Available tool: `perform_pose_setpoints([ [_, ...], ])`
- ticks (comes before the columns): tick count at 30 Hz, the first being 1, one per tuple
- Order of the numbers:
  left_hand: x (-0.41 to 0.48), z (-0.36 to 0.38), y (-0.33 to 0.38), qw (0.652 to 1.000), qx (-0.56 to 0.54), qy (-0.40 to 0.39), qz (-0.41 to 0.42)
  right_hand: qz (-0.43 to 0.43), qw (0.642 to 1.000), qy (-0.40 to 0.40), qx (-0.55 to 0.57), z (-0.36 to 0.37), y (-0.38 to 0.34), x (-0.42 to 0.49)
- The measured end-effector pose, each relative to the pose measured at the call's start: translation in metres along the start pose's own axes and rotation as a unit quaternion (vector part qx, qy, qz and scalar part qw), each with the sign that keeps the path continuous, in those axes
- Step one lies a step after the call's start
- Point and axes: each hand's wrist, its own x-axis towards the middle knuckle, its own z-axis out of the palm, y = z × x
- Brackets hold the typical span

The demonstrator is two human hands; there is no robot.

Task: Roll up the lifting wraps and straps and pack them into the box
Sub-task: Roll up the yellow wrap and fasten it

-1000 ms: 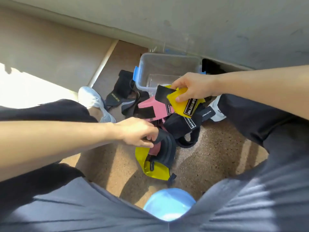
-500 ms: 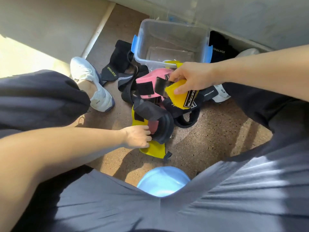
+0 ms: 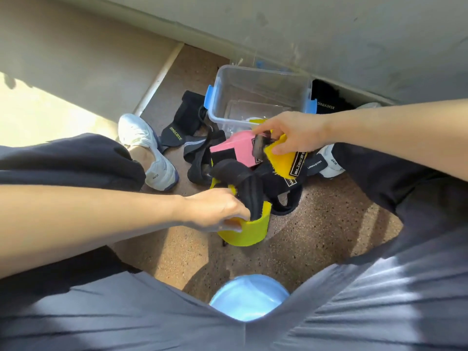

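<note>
At left grip (image 3: 215,210), yellow wrap (image 3: 249,231) (curled)

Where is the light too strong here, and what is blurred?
Head view: sunlight washes out the patch at far left, and the blue round object glares; the black tab of the upper yellow wrap, pinched by the right hand, is motion-smeared; the left hand gripping the lower yellow wrap looks sharp.

Black tab (image 3: 260,146) under right hand (image 3: 291,133) blurred; left hand (image 3: 215,209) fingertips hidden behind black strap (image 3: 249,196); black wrap (image 3: 326,101) beyond right hand half hidden by box (image 3: 263,79); both forearms cut off by frame edges
</note>
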Motion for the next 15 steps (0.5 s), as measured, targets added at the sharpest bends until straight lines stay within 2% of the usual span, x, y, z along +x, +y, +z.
perform_pose_setpoints([
  [3, -0.012, -0.025, 0.004, 0.999, -0.027, 0.042, -0.002, -0.029, 0.999, 0.015, 0.005, -0.012, -0.007, -0.005],
  [6, -0.026, -0.06, 0.012, 0.99, -0.105, 0.093, -0.034, -0.061, 0.997, 0.049, 0.007, -0.03, -0.01, -0.012],
  [10, -0.046, -0.103, 0.016, 0.955, -0.254, 0.131, -0.077, -0.081, 0.991, 0.086, 0.062, -0.052, -0.015, -0.023],
  [15, -0.056, -0.147, 0.017, 0.914, -0.354, 0.19, -0.051, -0.102, 0.984, 0.11, 0.093, -0.074, -0.03, -0.042],
])
